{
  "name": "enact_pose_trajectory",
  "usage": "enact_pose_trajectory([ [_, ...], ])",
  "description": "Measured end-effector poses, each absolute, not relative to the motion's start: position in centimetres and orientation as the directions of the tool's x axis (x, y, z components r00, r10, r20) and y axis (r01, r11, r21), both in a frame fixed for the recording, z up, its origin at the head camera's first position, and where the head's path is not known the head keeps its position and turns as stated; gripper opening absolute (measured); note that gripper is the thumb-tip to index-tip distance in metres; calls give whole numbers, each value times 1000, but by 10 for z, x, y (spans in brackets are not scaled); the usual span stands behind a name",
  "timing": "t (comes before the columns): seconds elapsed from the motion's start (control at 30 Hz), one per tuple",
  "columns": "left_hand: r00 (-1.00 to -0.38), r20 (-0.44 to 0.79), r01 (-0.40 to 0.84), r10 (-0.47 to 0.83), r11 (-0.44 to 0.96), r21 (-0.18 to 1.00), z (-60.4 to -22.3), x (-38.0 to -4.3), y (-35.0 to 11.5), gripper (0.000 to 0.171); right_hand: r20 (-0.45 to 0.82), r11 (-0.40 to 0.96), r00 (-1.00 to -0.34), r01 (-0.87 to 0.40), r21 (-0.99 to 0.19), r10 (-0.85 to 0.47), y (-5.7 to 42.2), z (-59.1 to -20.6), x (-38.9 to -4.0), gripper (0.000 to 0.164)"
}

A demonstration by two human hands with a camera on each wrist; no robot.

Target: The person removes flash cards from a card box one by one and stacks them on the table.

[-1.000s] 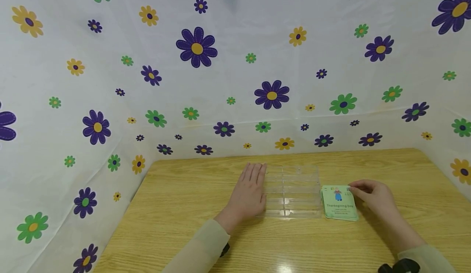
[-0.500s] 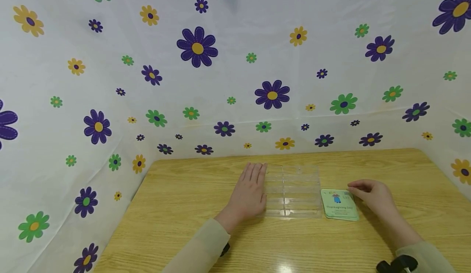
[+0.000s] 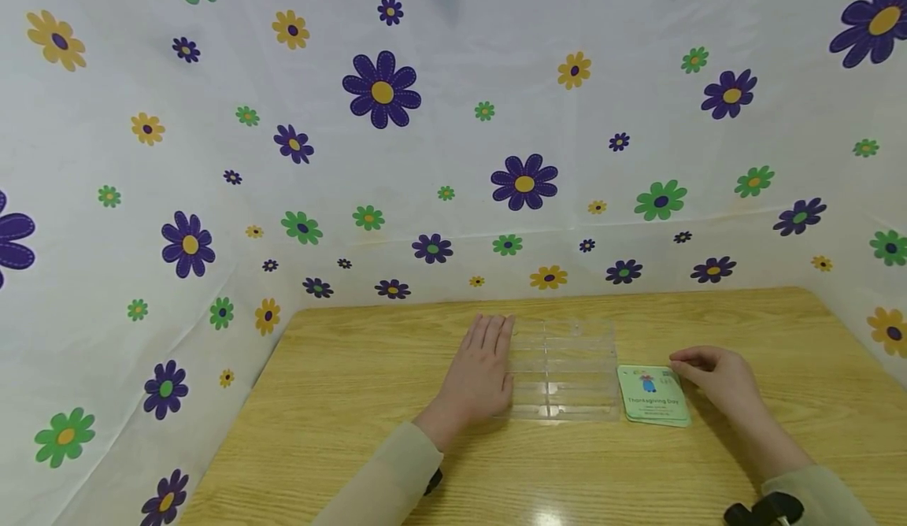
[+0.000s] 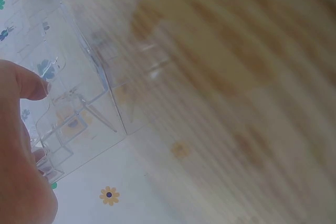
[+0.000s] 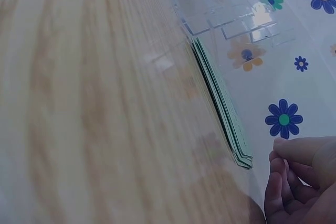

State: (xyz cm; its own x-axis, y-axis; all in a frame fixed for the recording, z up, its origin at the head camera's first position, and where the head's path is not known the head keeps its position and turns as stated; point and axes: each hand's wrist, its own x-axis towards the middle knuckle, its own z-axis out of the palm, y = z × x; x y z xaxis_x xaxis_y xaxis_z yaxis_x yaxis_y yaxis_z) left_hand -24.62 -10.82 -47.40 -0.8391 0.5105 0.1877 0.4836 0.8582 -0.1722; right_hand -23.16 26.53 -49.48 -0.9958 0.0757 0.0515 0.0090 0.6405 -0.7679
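My left hand [image 3: 476, 372] lies palm down with straight fingers along the left side of a clear plastic tray with compartments [image 3: 581, 376]. In the left wrist view its thumb [image 4: 34, 86] sits against the tray's clear wall. Just right of the tray lies a stack of square green cards [image 3: 655, 409], the top one reading "Thanksgiving Day". My right hand [image 3: 719, 380] is at the stack's far right corner, thumb and index fingertips together. From the right wrist, the layered card edges [image 5: 219, 103] show a small gap before the fingertips [image 5: 280, 144], with no card visible between them.
The wooden table [image 3: 340, 400] extends to both sides of the tray and cards. A white cloth [image 3: 453, 148] printed with purple, green and yellow flowers rises behind the table's far edge and along both sides.
The top card's far edge, raised one second ago near the right fingertips, has dropped toward the stack and now lies lower. Both hands have stayed almost in place.
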Motion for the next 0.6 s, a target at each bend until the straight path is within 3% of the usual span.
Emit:
enact_pose_trajectory([
  [0.6,-834,195,486,517,854,-184,-475,-247,-109,79,33,614,-996,23,-789,81,267,-495,-230,29],
])
